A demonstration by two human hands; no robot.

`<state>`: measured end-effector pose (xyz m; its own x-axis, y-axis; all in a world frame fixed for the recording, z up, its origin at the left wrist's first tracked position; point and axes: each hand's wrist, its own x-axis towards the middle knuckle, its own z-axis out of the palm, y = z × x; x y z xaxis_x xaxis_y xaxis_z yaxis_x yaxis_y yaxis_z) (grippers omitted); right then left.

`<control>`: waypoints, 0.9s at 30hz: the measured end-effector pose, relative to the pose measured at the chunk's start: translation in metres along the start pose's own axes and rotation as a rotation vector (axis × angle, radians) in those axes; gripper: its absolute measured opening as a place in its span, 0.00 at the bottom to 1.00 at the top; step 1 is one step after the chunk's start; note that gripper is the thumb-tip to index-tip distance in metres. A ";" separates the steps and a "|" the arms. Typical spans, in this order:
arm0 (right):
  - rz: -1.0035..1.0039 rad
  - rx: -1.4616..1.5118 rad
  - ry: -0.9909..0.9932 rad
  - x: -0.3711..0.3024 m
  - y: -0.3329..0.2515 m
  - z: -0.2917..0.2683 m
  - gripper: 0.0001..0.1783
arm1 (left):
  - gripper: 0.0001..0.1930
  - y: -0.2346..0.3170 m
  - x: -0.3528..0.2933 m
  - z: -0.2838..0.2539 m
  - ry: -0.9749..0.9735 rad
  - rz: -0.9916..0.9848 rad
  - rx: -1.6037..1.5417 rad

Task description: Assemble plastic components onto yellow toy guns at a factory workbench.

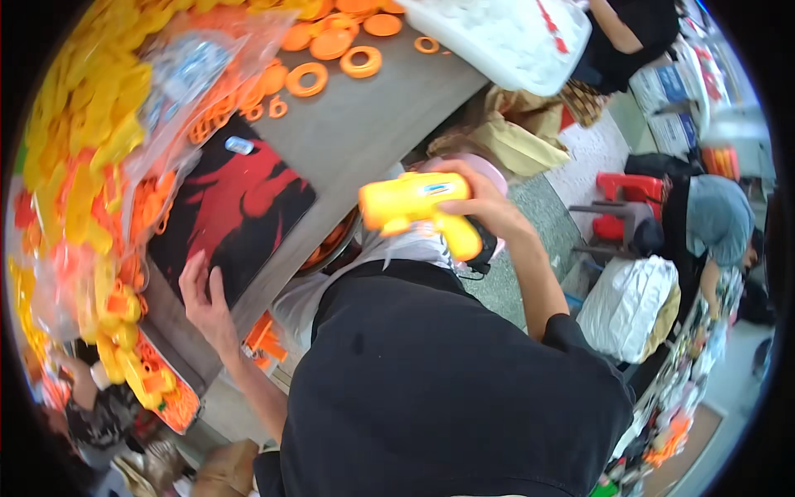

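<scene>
In my right hand (490, 204) is a yellow toy gun (402, 201) with a round barrel, a stubby grip and a small blue-and-white sticker on its side. My fingers close around its rear end, and it is held above my lap, off the table's edge. My left hand (207, 300) holds nothing. Its fingers are apart over the near left part of a black mat (286, 217) with a red pattern. A small blue-and-white piece (239, 145) lies on the mat's far end.
Yellow parts (91, 108) are heaped along the left. Orange rings (307, 79) and discs lie at the far side of the grey table (364, 112). A white tub (505, 41) stands at its far right. Other people work nearby, beside a red stool (623, 192).
</scene>
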<state>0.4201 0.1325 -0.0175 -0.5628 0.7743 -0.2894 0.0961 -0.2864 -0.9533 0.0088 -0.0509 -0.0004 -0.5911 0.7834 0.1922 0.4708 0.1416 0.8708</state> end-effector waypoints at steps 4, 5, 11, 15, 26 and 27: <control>0.146 0.430 0.442 -0.047 0.075 -0.106 0.24 | 0.15 0.005 -0.001 0.014 -0.024 -0.053 -0.065; 0.119 0.544 0.610 -0.042 0.101 -0.133 0.25 | 0.15 0.009 0.001 0.019 -0.047 -0.017 -0.044; -0.089 1.030 1.119 0.032 0.178 -0.298 0.25 | 0.14 0.028 0.012 0.033 -0.105 0.161 0.167; 0.043 0.929 1.055 0.083 0.201 -0.305 0.25 | 0.14 0.028 -0.003 0.014 -0.016 0.132 0.240; -0.858 -0.554 0.860 0.070 0.067 0.076 0.14 | 0.07 0.046 0.016 -0.052 0.489 0.242 0.383; -0.939 -0.568 0.733 0.075 0.051 0.098 0.13 | 0.07 0.040 0.017 -0.077 0.596 0.250 0.492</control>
<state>0.3025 0.1204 -0.0790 -0.0487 0.7226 0.6896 0.3455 0.6600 -0.6671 -0.0333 -0.0787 0.0723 -0.6143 0.3925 0.6846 0.7873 0.3632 0.4982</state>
